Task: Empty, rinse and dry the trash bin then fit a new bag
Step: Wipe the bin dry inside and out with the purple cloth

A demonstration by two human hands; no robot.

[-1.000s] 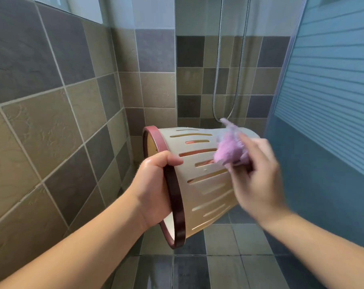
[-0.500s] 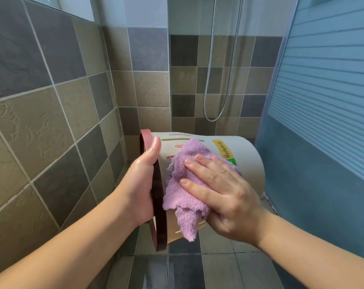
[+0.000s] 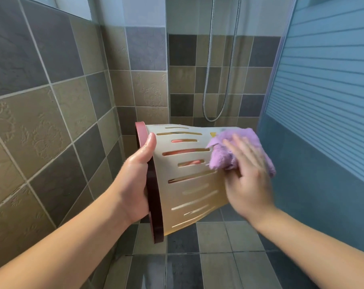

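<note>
Head view: left hand (image 3: 135, 180) is gripping the dark red rim (image 3: 154, 205) of a cream slotted trash bin (image 3: 189, 184) held sideways above the tiled floor (image 3: 218, 257), while right hand (image 3: 248, 178), fingers extended, is pressing a purple cloth (image 3: 225, 153) against its base end, a shower hose (image 3: 218, 80) hanging behind.

We can read no text anywhere. Only a yellow corner of a label (image 3: 213, 134) shows on the trash bin (image 3: 189, 184), the rest hidden under the purple cloth (image 3: 229, 151).
</note>
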